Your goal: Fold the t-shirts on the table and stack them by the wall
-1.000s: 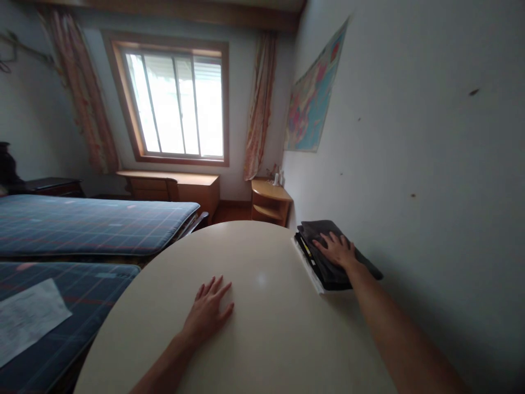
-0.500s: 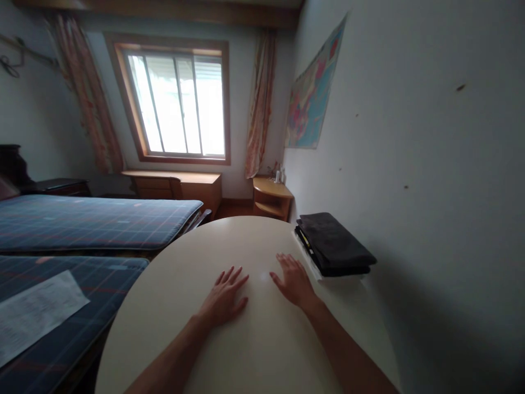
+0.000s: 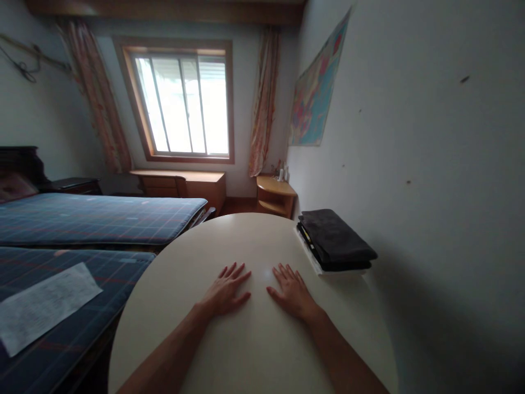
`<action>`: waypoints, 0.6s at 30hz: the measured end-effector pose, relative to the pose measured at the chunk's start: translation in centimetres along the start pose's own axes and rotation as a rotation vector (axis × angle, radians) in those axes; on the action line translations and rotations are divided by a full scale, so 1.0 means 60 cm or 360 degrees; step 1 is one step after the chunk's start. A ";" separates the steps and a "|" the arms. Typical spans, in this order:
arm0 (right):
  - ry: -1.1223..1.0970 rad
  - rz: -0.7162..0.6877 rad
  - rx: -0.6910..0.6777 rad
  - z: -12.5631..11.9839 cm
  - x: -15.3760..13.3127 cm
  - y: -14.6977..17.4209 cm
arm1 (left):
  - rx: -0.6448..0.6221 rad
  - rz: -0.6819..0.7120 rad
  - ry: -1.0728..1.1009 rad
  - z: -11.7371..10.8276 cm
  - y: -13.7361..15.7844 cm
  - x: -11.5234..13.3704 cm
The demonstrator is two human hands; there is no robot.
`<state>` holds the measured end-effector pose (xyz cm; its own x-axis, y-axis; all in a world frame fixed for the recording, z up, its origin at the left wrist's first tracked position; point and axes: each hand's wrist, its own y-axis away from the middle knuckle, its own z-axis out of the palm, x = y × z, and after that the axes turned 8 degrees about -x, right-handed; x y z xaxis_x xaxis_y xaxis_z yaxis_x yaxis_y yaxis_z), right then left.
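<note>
Both palms face down on a pale round table (image 3: pixel 254 350). My left hand (image 3: pixel 225 291) lies flat left of the middle, its fingers spread and nothing in it. Across a short gap, my right hand (image 3: pixel 292 293) also rests flat with its fingers apart and holds nothing. Beyond my right hand, at the table's right edge by the wall, sits a folded dark cloth or case (image 3: pixel 334 236) on top of a stack. Black and white layers show beneath it, but I cannot make out what they are.
To the left are two plaid mattresses (image 3: pixel 102 216), with a printed paper sheet (image 3: pixel 49 306) on the nearer one. A wooden desk (image 3: pixel 205 186) stands under the window (image 3: pixel 186 104). A corner shelf (image 3: pixel 276 189) is beyond the table. The wall (image 3: pixel 443 142) closes off the right side.
My right hand has come down flat and slightly nearer, with its fingers more spread. My left hand stays almost where it was. The whole view has shifted slightly.
</note>
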<state>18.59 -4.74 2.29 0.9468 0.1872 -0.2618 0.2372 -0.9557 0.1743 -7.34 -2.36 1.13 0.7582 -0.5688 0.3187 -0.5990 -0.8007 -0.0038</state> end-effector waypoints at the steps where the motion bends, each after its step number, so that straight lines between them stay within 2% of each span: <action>1: 0.0000 0.0000 0.0000 0.000 -0.001 0.000 | 0.0009 0.0006 -0.0001 0.000 0.000 -0.001; 7: -0.0004 -0.0007 0.0000 -0.003 -0.002 0.003 | 0.0033 0.0001 -0.0026 0.005 -0.001 -0.002; 10: -0.0004 -0.0009 0.0001 -0.003 0.000 0.003 | -0.0002 -0.0059 -0.0040 0.005 0.009 0.015; 13: -0.0015 -0.0004 0.0001 -0.002 0.002 0.001 | -0.0114 -0.0056 0.0043 0.004 0.040 0.046; 16: -0.0027 0.0002 -0.0004 -0.002 0.001 0.001 | -0.0378 0.0124 0.0468 0.006 0.101 0.082; 18: -0.0032 0.0002 -0.0006 -0.003 0.000 0.001 | -0.0928 0.0258 0.1190 0.011 0.158 0.105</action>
<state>18.63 -4.75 2.49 0.9425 0.1813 -0.2808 0.2368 -0.9551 0.1781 -8.08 -13.69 2.51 0.4155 -0.2358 0.8785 -0.8688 -0.3889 0.3065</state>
